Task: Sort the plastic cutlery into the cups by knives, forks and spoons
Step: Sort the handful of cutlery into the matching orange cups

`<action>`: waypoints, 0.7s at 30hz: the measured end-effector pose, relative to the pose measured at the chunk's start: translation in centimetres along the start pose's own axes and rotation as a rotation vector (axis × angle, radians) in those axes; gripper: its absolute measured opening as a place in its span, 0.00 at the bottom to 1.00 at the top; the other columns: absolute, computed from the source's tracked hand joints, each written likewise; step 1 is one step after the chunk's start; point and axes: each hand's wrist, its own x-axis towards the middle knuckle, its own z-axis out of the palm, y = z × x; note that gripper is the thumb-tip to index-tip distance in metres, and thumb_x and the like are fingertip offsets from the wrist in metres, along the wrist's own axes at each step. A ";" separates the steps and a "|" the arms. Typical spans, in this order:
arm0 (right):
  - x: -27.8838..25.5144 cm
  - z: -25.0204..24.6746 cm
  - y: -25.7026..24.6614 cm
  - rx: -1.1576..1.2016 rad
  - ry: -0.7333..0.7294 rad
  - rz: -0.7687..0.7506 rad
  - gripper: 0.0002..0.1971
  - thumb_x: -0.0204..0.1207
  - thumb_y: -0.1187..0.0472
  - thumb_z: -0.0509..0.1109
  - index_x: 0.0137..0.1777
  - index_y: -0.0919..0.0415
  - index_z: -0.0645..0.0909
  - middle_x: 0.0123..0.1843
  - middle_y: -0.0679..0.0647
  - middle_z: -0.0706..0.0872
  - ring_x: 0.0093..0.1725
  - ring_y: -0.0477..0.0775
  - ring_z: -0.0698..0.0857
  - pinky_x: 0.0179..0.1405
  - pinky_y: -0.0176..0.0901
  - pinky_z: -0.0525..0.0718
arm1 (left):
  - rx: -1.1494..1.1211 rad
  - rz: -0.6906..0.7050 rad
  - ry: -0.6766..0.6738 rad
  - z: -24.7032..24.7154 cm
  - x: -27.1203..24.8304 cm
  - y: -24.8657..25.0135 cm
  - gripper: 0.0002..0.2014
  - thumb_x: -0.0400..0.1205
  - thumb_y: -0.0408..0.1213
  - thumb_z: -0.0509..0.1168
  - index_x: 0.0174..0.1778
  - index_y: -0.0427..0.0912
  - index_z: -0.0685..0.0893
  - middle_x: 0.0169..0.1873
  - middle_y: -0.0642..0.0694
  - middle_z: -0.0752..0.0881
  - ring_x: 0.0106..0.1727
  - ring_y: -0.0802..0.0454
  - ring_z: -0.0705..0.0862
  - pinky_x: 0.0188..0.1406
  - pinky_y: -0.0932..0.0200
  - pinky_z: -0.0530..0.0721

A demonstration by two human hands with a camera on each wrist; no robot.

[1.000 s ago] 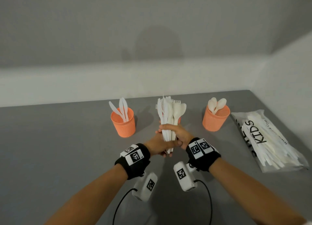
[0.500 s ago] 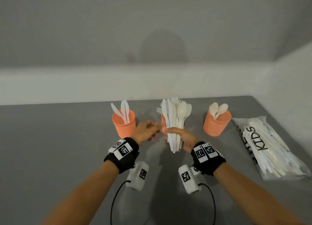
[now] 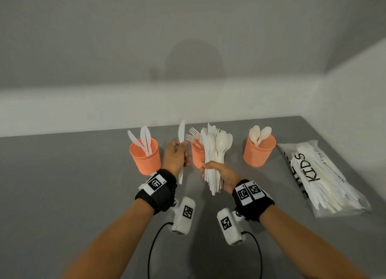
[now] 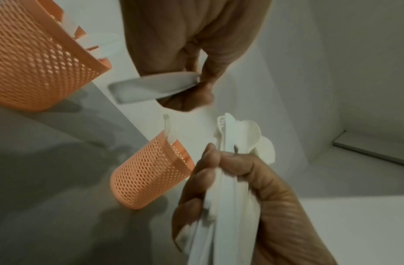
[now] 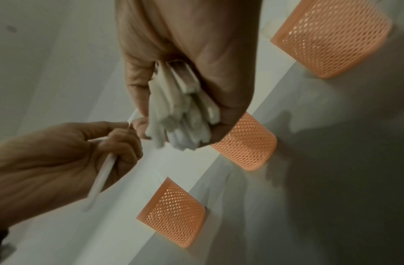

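Head view shows your two hands apart now; a second ago they were together on the bunch. Your left hand (image 3: 175, 156) has pulled one knife (image 3: 181, 145) out and pinches it by the handle, blade pointing up. Your right hand (image 3: 219, 174) is wrapped tight round the bunch of cutlery (image 3: 215, 153), which stands up in your fist with forks, knives and spoons mixed.

That means one more piece is picked and ready to drop. I think it goes in the left cup (image 3: 146, 155), which holds knives and sits just beside your left hand. Behind your hands is the middle cup (image 3: 197, 156) with forks in it. Off to the right is the right cup (image 3: 259, 151) with spoons.

All three cups stand on a flat grey table (image 3: 62, 184). A clear bag (image 3: 325, 178) with more cutlery lies at the right side. Behind the table is a plain white wall (image 3: 188, 48).
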 end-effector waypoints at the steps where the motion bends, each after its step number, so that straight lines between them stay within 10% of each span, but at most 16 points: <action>1: 0.0 -0.1 0.0 0.026 -0.001 -0.002 0.06 0.76 0.69 0.66 0.50 0.60 0.79 0.31 0.52 0.84 0.27 0.47 0.84 0.31 0.39 0.82 | 0.036 0.002 -0.004 0.2 0.0 0.0 0.08 0.86 0.35 0.56 0.40 0.42 0.72 0.24 0.48 0.71 0.16 0.61 0.71 0.16 0.69 0.71; 5: -0.1 0.5 -0.1 0.062 -0.006 -0.004 0.06 0.76 0.71 0.63 0.46 0.60 0.78 0.27 0.53 0.78 0.23 0.46 0.79 0.22 0.35 0.79 | 0.207 0.015 -0.086 1.6 -0.7 -0.3 0.08 0.80 0.37 0.66 0.35 0.42 0.78 0.13 0.57 0.73 0.13 0.62 0.69 0.12 0.71 0.65; 10: 0.1 0.9 -0.3 0.036 -0.006 -0.010 0.02 0.77 0.70 0.66 0.45 0.64 0.78 0.26 0.53 0.79 0.23 0.47 0.81 0.24 0.35 0.82 | 0.234 0.051 -0.044 2.8 -0.7 -0.9 0.09 0.78 0.35 0.68 0.33 0.40 0.77 0.23 0.48 0.77 0.17 0.63 0.76 0.15 0.74 0.69; 15: 0.1 0.5 -0.5 0.021 -0.016 -0.056 0.04 0.77 0.63 0.69 0.48 0.62 0.81 0.32 0.54 0.83 0.25 0.45 0.81 0.25 0.35 0.81 | 0.261 0.113 0.030 3.0 -0.2 -1.6 0.06 0.81 0.31 0.61 0.44 0.32 0.80 0.31 0.40 0.82 0.32 0.47 0.80 0.34 0.55 0.81; 21: 0.7 -0.2 -0.2 0.019 0.018 -0.017 0.06 0.77 0.63 0.67 0.52 0.61 0.81 0.39 0.56 0.86 0.29 0.47 0.83 0.26 0.37 0.81 | 0.238 0.052 0.041 2.6 0.6 -2.3 0.12 0.85 0.36 0.54 0.57 0.32 0.76 0.40 0.39 0.83 0.32 0.54 0.79 0.25 0.67 0.71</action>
